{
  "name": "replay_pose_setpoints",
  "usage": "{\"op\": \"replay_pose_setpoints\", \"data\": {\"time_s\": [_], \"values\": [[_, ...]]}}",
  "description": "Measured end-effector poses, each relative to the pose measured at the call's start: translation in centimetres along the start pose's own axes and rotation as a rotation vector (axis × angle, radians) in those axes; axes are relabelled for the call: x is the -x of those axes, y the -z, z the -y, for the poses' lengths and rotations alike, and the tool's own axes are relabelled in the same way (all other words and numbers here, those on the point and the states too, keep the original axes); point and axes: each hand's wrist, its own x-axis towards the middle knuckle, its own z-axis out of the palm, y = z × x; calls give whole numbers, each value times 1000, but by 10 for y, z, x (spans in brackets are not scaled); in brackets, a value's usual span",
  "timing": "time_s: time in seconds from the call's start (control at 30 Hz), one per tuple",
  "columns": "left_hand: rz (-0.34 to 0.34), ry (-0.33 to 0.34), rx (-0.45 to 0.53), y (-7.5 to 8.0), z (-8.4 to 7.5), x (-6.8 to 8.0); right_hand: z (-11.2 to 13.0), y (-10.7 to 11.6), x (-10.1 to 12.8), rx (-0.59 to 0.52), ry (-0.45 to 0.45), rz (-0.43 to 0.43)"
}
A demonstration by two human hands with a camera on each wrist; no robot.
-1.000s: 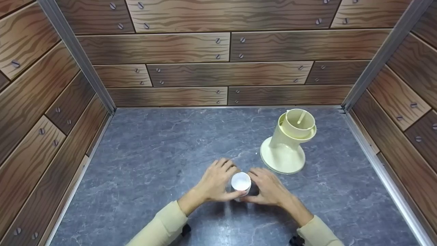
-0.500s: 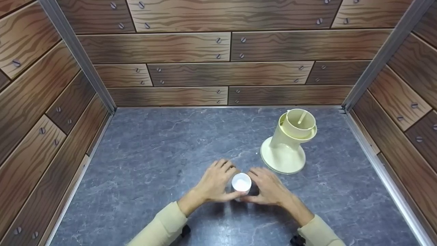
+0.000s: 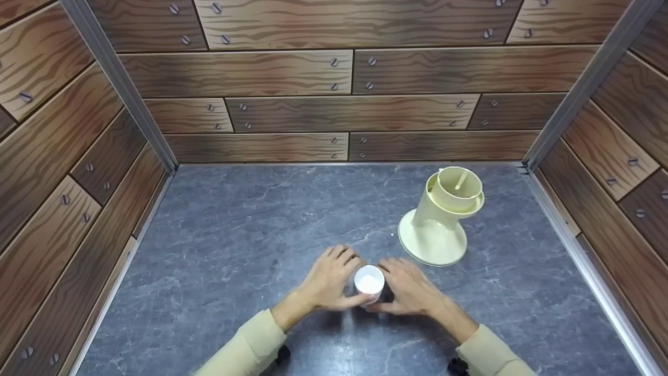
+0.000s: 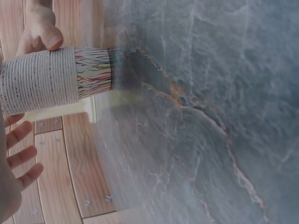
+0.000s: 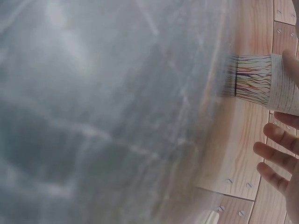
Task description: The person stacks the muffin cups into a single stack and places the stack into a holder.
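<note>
A white stack of paper cups [image 3: 369, 280] stands upright on the floor panel in the head view, open mouth up. In the left wrist view its rims form ribs [image 4: 42, 79], and the lowest cup shows a pattern of thin coloured lines. From the left, my left hand [image 3: 330, 279] holds the stack, thumb on its near side. On the opposite side my right hand [image 3: 409, 287] also holds it between thumb and fingers. Both wrist views show several fingers spread beside the stack; how firmly each hand grips is hard to see.
Behind my right hand stands a pale yellow plastic holder [image 3: 438, 219] with a round base and a tilted tube, another ring-like piece in its top. Wood-patterned walls [image 3: 292, 112] enclose the dark marbled surface [image 3: 250, 224] on three sides. Metal strips [image 3: 589, 277] run along the edges.
Very little differs. The top of the cup stack has shifted slightly toward the person, and the right hand has moved a touch the same way. The yellow holder stays where it was.
</note>
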Motion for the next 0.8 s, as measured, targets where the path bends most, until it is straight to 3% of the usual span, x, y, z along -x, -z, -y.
{"op": "replay_pose_setpoints", "data": {"time_s": [0.27, 0.8], "values": [[-15, -2, -8, -3, 1, 3, 3, -5, 1, 50, 0, 9], [18, 23, -3, -2, 1, 6, 3, -10, 2, 141, 43, -48]]}}
